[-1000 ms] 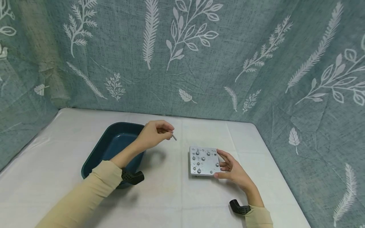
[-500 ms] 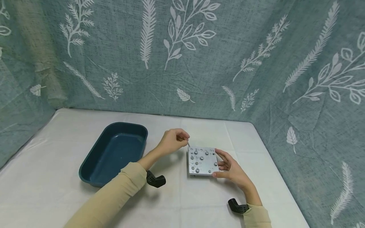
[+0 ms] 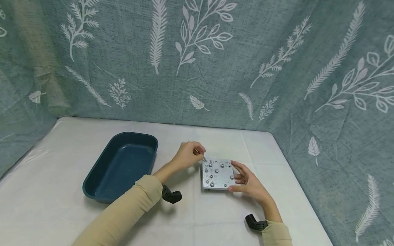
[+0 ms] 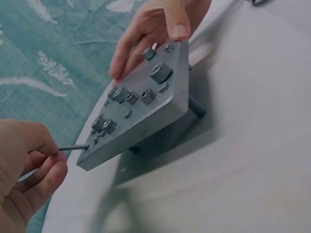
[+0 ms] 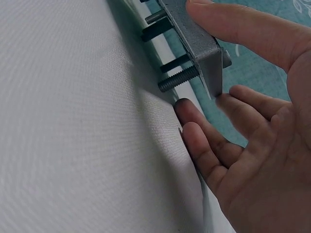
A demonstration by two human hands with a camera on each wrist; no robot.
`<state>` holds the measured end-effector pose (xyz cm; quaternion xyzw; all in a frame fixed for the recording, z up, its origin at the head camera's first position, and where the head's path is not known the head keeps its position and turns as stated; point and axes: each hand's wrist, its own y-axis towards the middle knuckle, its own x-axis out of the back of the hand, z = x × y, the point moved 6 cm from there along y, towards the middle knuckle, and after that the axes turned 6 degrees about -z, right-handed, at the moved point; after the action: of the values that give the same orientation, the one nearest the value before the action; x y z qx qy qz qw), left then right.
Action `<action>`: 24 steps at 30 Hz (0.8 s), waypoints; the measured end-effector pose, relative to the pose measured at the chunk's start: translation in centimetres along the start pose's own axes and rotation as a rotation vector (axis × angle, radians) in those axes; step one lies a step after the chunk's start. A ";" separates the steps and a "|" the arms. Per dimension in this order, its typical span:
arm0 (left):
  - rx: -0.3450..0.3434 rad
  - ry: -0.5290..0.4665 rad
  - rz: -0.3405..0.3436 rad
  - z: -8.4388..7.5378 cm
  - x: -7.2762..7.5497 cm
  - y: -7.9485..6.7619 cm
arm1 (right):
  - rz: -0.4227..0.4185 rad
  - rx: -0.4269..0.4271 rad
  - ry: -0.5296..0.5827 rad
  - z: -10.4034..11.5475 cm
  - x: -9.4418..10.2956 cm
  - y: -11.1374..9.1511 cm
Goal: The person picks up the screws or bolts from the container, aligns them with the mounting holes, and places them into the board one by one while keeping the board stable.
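A square grey metal plate (image 3: 222,177) is held tilted over the white table. Socket-head screws (image 4: 161,73) and small holes dot its top face, and threaded screw ends (image 5: 179,78) stick out underneath. My right hand (image 3: 252,184) grips the plate's right side, thumb on the near edge and a fingertip at the far corner. Between thumb and fingers my left hand (image 3: 187,154) pinches a thin metal rod (image 4: 73,147), whose tip meets the plate's far left corner, at a hole. How deep the tip sits, I cannot tell.
A dark teal plastic tray (image 3: 92,171) stands left of the plate, behind the left forearm. Black wrist mounts (image 3: 171,195) sit on both wrists. Green leaf-patterned cloth (image 3: 172,99) hangs behind and to the right of the white-covered table (image 3: 215,218).
My left hand has moved right from beside the tray to the plate's far left corner, carrying the rod, whose tip now touches the plate. The right hand keeps its grip on the plate.
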<state>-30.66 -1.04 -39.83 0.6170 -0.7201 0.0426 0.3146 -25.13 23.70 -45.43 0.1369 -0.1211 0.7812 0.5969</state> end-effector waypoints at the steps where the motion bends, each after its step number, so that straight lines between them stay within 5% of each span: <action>1: -0.005 0.006 -0.003 0.0 0.1 0.0 | -0.003 0.001 -0.001 0.0 0.0 0.0; 15: -0.079 0.074 0.188 -0.9 -2.2 0.4 | -0.002 0.010 -0.004 0.0 0.2 -0.1; 24: -0.089 0.154 0.184 -1.6 -1.6 -0.3 | 0.002 0.013 0.000 0.4 0.6 -0.3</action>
<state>-29.65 0.99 -39.41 0.5285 -0.7486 0.0868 0.3908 -24.98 24.22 -44.84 0.1408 -0.1160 0.7826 0.5952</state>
